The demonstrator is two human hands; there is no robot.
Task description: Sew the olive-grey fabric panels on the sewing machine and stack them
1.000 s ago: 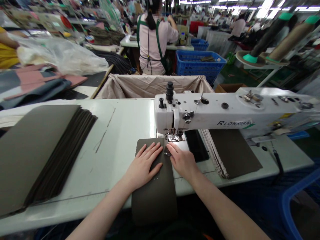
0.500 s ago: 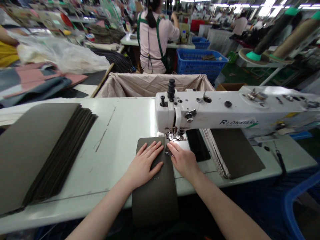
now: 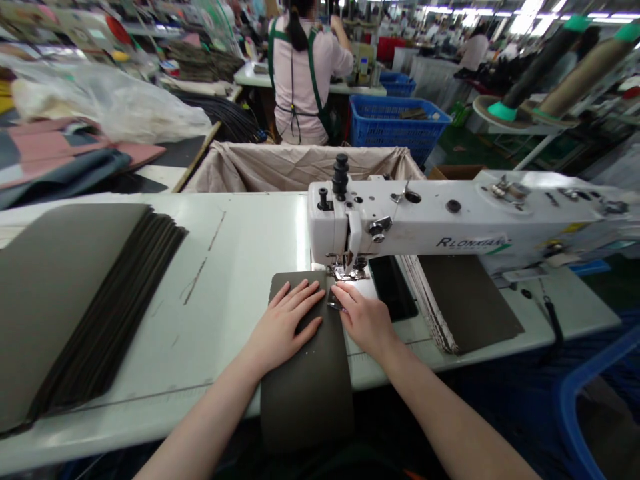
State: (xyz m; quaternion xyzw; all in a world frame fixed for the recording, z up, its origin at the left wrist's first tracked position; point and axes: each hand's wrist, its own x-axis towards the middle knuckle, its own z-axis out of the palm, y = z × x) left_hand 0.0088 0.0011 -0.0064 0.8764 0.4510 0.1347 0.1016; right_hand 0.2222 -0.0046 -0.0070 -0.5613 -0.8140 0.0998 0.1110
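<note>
A dark olive panel of sheet material (image 3: 305, 393) lies on the sewing table, its far right corner beside the presser foot (image 3: 349, 272). It hangs down over the table's front edge. My left hand (image 3: 287, 327) rests flat on the panel, fingers spread. Just right of it, my right hand (image 3: 365, 320) has its fingers together along the panel's right edge, near the needle. A small shiny metal tool (image 3: 336, 306), perhaps thread snips, pokes out from under those fingers; most of it is hidden. The white sewing machine (image 3: 425, 220) reaches in from the right.
At the left stands a thick stack of olive panels (image 3: 70, 287). Right of the needle lies another stack of panels (image 3: 465, 300) with pale edges. Behind the table is a cloth-lined bin (image 3: 300, 167); beyond it a person (image 3: 305, 80) works near a blue crate (image 3: 395, 127).
The whole view has shifted slightly. Both hands keep nearly the same place on the panel, and the panel shows no clear movement against the machine.
</note>
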